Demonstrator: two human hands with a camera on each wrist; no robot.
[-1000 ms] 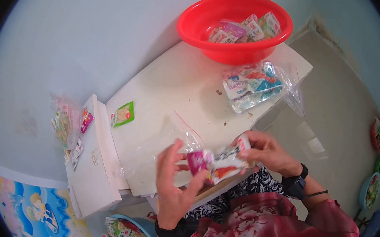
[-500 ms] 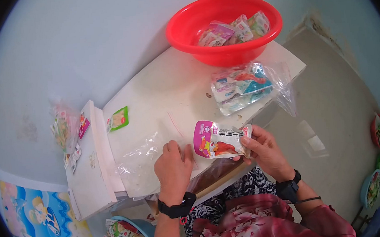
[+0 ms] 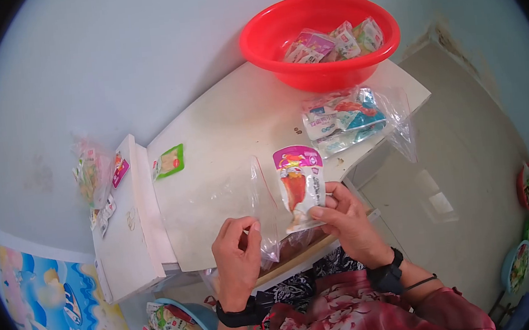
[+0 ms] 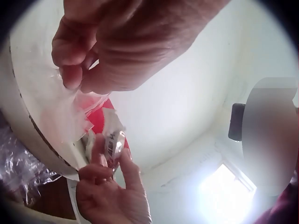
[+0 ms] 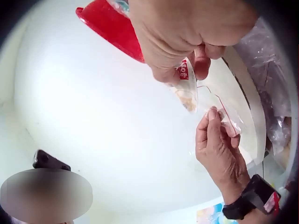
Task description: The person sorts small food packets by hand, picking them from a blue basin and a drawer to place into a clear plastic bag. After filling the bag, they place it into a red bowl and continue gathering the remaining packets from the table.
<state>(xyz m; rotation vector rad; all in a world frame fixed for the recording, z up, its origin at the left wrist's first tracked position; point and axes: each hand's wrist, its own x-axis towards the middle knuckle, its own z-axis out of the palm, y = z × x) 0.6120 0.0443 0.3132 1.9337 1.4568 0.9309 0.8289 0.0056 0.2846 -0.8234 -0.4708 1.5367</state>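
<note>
My right hand point(image 3: 350, 223) pinches a snack pouch point(image 3: 299, 190) by its lower end. The pouch is white and purple with a picture of brown food, and it stands upright over the table. To its left, my left hand point(image 3: 238, 260) pinches the edge of a clear zip bag point(image 3: 264, 213) with a red seal line. In the right wrist view, thumb and fingertips of the left hand point(image 5: 219, 144) meet on the bag's film point(image 5: 236, 123). The pouch point(image 4: 112, 140) shows side-on in the left wrist view, between the right hand's fingers.
A red basin point(image 3: 326, 73) with several pouches stands at the table's far end. Before it lies a clear bag of blue-and-white packs point(image 3: 346, 119). A green-edged packet point(image 3: 170, 161) lies at left, near a filled bag point(image 3: 91, 175). An open drawer point(image 3: 299, 260) sits below the table edge.
The pouch was between both hands; the left hand let go and took the zip bag's edge. The right hand has turned the pouch from lying sideways to upright.
</note>
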